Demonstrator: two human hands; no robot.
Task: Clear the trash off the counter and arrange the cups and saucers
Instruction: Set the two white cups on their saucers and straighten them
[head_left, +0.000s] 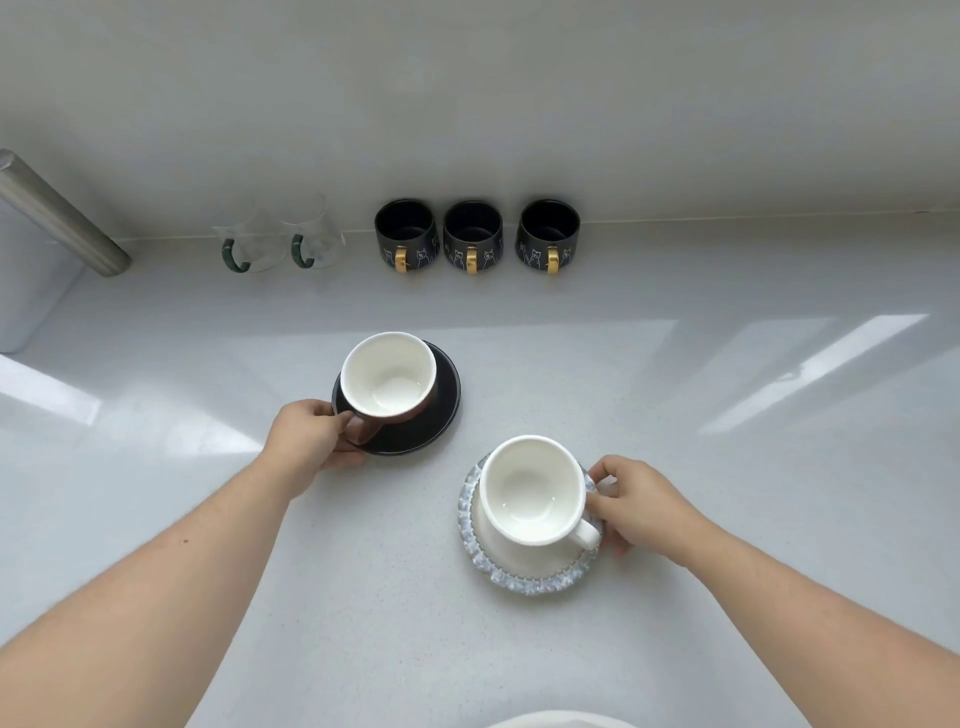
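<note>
A brown cup with a white inside (388, 378) stands on a black saucer (441, 410) at mid-counter. My left hand (309, 441) grips the saucer's near-left rim, by the cup's handle. To the right and nearer, a white cup (532, 491) rests on a blue-grey patterned saucer (524, 582). My right hand (641, 506) holds that saucer's right rim, fingers touching the cup's side above its handle. Both cups are upright and empty.
Along the back wall stand three black mugs with gold handles (472, 236) and two clear glass cups with green handles (283, 241). A metal appliance with a bar handle (49, 213) fills the far left. A white rim (561, 721) shows at the bottom edge.
</note>
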